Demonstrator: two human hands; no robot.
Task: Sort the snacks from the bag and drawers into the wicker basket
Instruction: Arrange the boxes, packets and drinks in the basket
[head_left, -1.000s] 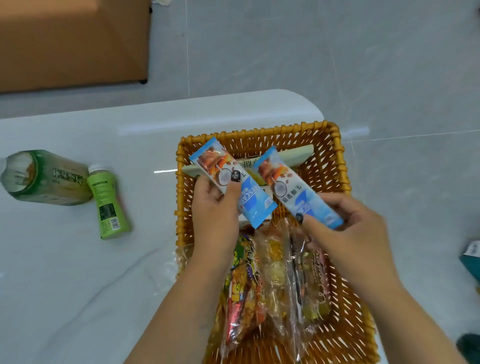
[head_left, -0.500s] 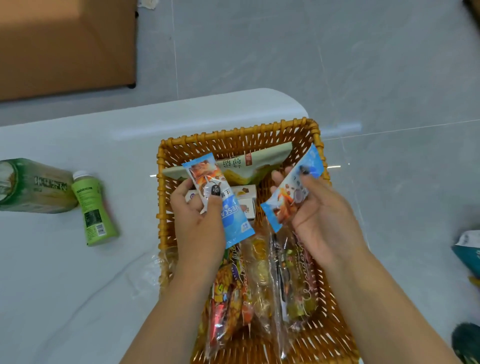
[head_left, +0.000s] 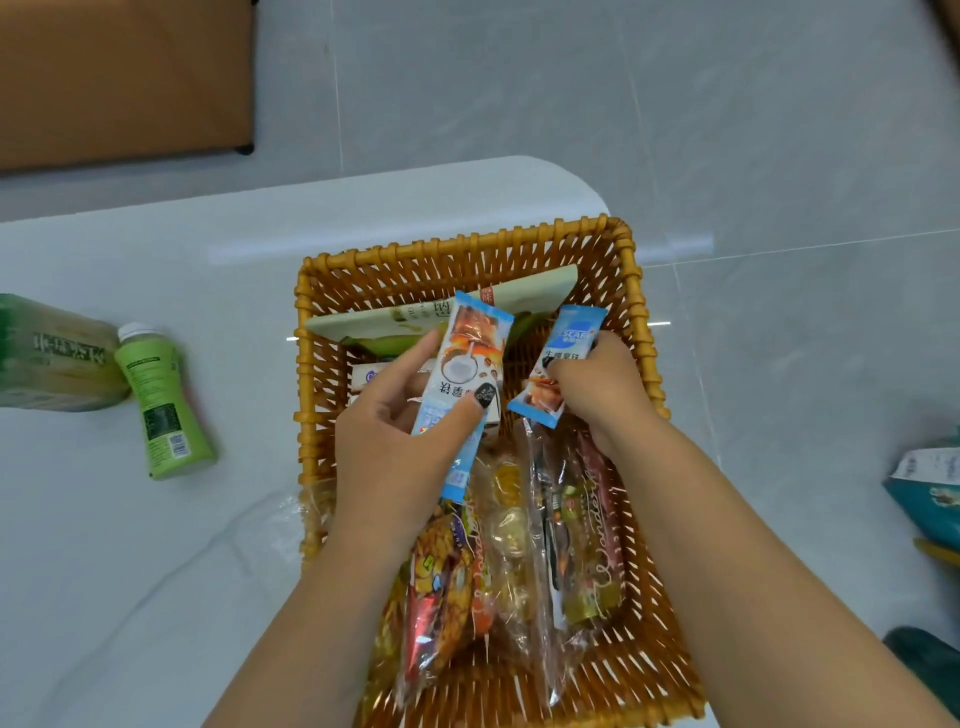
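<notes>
Both hands hang over the wicker basket (head_left: 631, 291), which stands at the far right corner of the white tabletop (head_left: 130, 545). The left hand (head_left: 400, 441) pinches a blue coffee sachet (head_left: 465, 374) between thumb and fingers — the thumb lies across its printed face, and the sachet stands nearly upright, its top end past the fingertips over the far half of the basket. The right hand (head_left: 602, 389) curls its fingers round a second blue sachet (head_left: 563, 358), which sticks out to the left of the hand, tilted, near the basket's right wall. The two sachets are close but apart. Beneath the wrists, in the near half of the basket, lie clear-wrapped candy packs (head_left: 511, 530); at the far end a pale flat box (head_left: 410, 317) leans across, with small white boxes (head_left: 371, 375) under the left fingers. Near the tabletop's left edge lie a green bottle (head_left: 158, 400) and — just beside it — a larger bottle (head_left: 49, 353), both on their sides.
</notes>
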